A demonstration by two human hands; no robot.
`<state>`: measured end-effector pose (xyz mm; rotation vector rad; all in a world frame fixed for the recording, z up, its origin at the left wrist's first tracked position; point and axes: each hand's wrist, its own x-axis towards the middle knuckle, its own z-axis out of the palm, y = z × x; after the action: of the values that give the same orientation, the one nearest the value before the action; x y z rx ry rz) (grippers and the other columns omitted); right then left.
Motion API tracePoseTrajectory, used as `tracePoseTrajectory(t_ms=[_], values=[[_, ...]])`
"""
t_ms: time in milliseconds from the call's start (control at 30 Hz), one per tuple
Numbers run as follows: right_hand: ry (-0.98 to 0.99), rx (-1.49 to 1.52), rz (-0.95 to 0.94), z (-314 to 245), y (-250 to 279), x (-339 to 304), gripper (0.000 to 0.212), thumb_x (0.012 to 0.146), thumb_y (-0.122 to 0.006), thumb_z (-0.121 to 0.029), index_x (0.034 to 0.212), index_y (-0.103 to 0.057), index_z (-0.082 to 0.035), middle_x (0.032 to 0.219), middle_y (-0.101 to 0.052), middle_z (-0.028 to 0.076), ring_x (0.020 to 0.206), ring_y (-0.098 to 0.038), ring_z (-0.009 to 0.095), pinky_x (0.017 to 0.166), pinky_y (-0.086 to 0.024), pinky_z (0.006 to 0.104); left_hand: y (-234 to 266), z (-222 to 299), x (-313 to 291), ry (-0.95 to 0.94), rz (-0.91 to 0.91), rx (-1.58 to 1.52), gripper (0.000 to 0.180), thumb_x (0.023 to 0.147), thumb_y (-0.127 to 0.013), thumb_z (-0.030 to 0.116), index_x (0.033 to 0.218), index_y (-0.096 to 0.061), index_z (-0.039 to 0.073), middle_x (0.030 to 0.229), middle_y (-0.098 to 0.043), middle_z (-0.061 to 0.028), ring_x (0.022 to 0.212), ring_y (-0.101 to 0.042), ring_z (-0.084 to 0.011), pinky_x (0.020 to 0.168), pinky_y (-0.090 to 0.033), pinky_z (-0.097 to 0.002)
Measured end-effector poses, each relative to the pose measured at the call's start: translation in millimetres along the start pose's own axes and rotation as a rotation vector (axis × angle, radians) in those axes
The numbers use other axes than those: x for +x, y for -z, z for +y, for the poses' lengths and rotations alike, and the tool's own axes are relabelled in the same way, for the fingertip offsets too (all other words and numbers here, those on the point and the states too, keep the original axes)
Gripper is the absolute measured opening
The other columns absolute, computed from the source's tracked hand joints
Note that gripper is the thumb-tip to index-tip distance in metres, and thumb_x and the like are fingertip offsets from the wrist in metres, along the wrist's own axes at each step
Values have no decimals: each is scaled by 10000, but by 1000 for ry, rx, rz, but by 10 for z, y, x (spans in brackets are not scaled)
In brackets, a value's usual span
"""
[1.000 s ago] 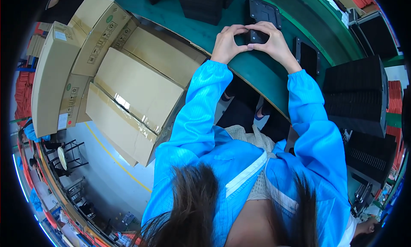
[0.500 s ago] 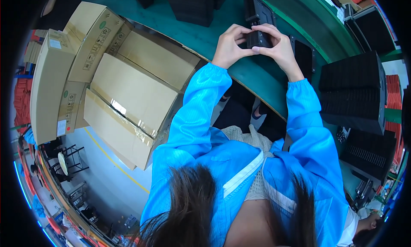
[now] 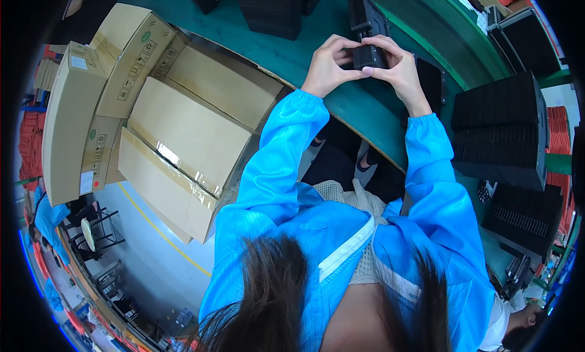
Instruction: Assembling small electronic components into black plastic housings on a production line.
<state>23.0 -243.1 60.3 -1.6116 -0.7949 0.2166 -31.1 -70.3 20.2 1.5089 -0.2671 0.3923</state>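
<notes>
Both hands close around a small black box-shaped part (image 3: 367, 57) over the green bench. My left hand (image 3: 327, 67) grips it from the left, its thumb reaching toward the right thumb at the near side. On the opposite side, my right hand (image 3: 399, 70) curls over it with fingers across the far edge. Just beyond the fingers is a black framed device (image 3: 367, 17), and whether it is joined to the held part I cannot tell. A flat black panel (image 3: 430, 84) lies right of my right hand.
Open cardboard boxes (image 3: 189, 129) stand left of the green bench (image 3: 329, 17). Tall stacks of black trays (image 3: 499, 129) rise at the right. More black stacks (image 3: 269, 7) sit at the far side. Another person (image 3: 518, 321) shows at the lower right.
My hands keep nearly the same hold on the black part, with only a slight shift. At the far left, a blue-clothed person has come further into view.
</notes>
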Motion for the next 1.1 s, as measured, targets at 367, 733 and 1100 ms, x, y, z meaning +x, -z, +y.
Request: tracePoseTrajectory(t_ms=[367, 733, 1100], values=[[-24, 152, 189, -45, 229, -33, 535, 677, -775, -25, 1194, -635, -42, 1195, -580, 89, 1091, -557, 195, 983, -448, 319, 123, 37, -58, 103, 21, -86, 492, 671, -818, -21, 1114, -604, -5, 1138, -494, -41, 1090, -595, -216, 940, -517, -333], [5, 372, 342, -452, 387, 42, 495, 789, -664, -46, 1276, -579, -27, 1168, -617, 79, 1019, -574, 121, 907, -451, 243, 342, -58, -132, -72, -58, 571, 534, 561, -868, 94, 1045, -646, 58, 1109, -559, -151, 1036, -576, -336, 914, -480, -382], [466, -54, 208, -1822, 213, 964, 516, 816, -711, -284, 1249, -599, -26, 1156, -632, 98, 1028, -621, 181, 899, -491, 295, 201, 59, -263, -111, 166, 579, 336, 772, -740, 164, 1061, -624, 37, 1124, -565, -129, 1105, -520, -315, 952, -425, -388]])
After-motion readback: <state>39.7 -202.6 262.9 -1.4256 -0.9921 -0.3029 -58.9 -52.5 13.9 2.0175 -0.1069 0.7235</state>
